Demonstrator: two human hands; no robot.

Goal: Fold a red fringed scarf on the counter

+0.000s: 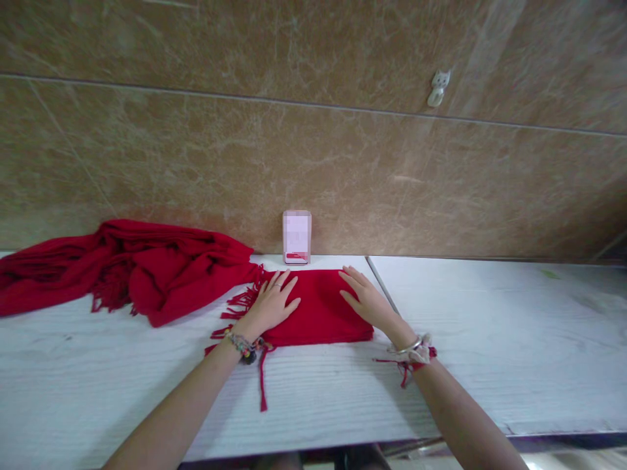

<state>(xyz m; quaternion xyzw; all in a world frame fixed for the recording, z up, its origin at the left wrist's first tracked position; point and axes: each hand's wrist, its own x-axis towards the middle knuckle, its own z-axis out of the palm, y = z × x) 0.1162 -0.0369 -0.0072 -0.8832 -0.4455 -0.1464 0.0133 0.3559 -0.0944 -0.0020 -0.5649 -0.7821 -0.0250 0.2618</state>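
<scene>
A red fringed scarf [318, 310] lies folded into a flat rectangle on the white tabletop, its tassels pointing left. My left hand [274, 301] rests flat on its left part, fingers spread. On its right end lies my right hand [365, 300], palm down with the fingers apart. Neither hand grips the cloth. A second red scarf [171, 274], loose and crumpled, stretches along the wall to the left, its near end close to the folded one. Bracelets circle both wrists.
A phone [296, 238] with a lit screen leans upright against the brown tiled wall [313, 163] behind the folded scarf. A small white cat figure [438, 89] is fixed to the wall at upper right. The white table [490, 339] has a seam right of the scarf.
</scene>
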